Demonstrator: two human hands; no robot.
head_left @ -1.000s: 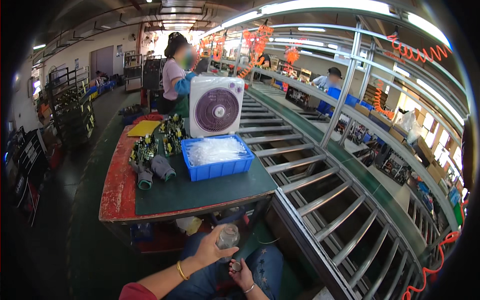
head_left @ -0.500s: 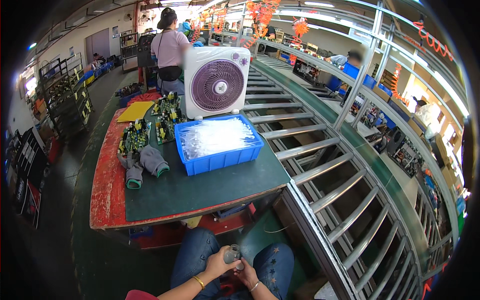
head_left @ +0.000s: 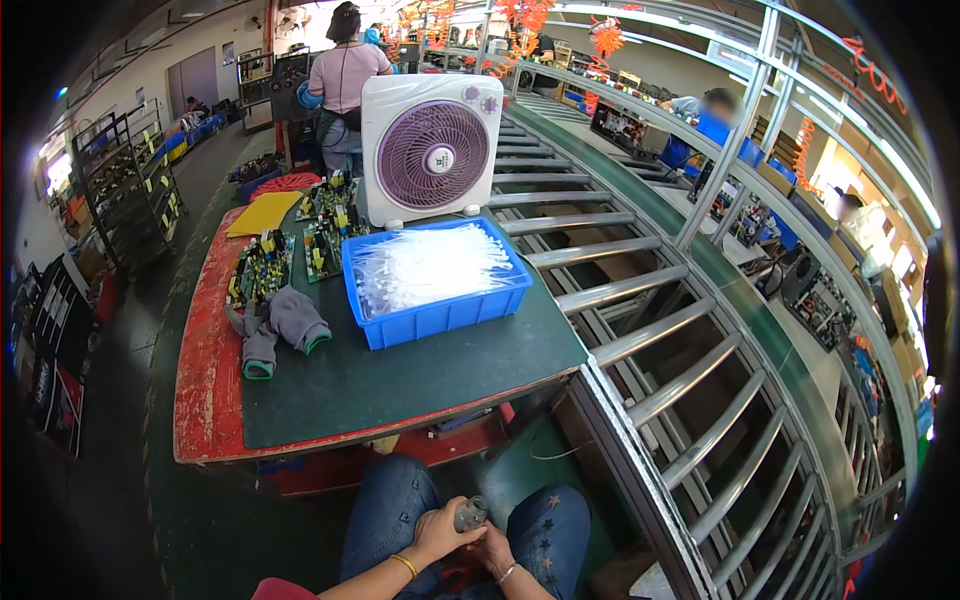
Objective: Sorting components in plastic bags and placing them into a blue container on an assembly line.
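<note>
Over my lap, my left hand (head_left: 436,531) is closed around a small see-through grey bottle (head_left: 470,514), whose upper end shows above the fingers. My right hand (head_left: 493,551) meets the left just below the bottle, with its fingers curled in. What those fingers hold, if anything, is hidden behind the left hand. Beyond my knees stands a worktable with a dark green mat (head_left: 400,385). A blue bin (head_left: 440,322) on it is full of white cable ties (head_left: 430,265). Left of the bin lies a pair of grey work gloves (head_left: 285,325) with green cuffs.
Several circuit boards (head_left: 265,265) and a yellow sheet (head_left: 265,214) lie at the table's far left. A white box fan (head_left: 432,155) stands behind the bin. A roller conveyor (head_left: 655,330) runs along the right. Beyond the table stands a person in a pink top (head_left: 345,75).
My hands have drawn together, the right one tucking under the left, and the bottle sits slightly lower. The view has shifted a little. Behind the fan, the person has turned and moved.
</note>
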